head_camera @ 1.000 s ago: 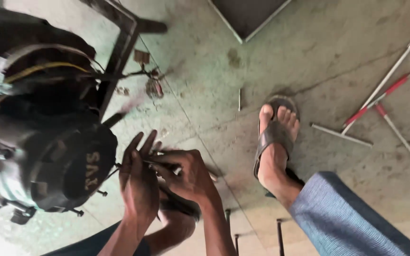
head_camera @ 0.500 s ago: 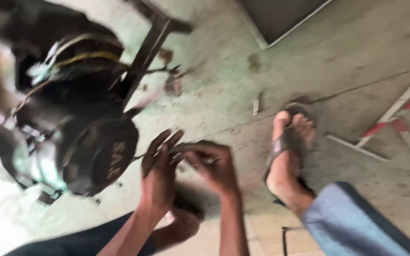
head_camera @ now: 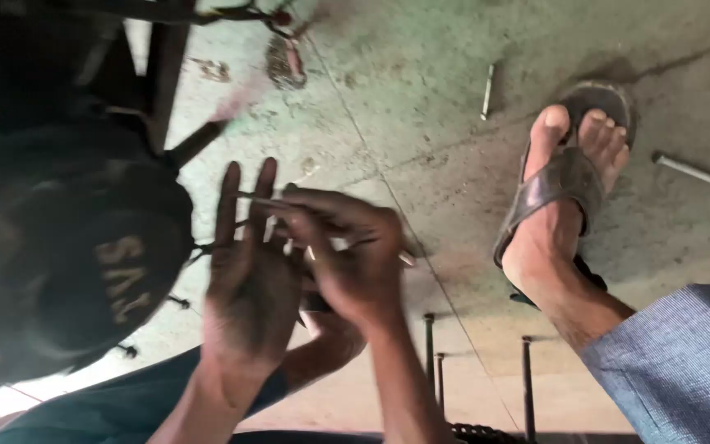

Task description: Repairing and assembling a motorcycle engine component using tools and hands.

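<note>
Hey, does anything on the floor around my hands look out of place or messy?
Yes. Loose metal rods and small scraps lie scattered on the worn green floor, close to a sandalled foot. Your left hand and right hand meet by the dark engine casing.

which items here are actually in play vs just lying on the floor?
In play:
- left hand, fingers spread
- right hand, pinching a thin metal rod
- dark round engine casing beside the hands

Lying about:
- short metal pin on the green concrete floor
- long dark bolts
- brown sandal on a foot
</note>
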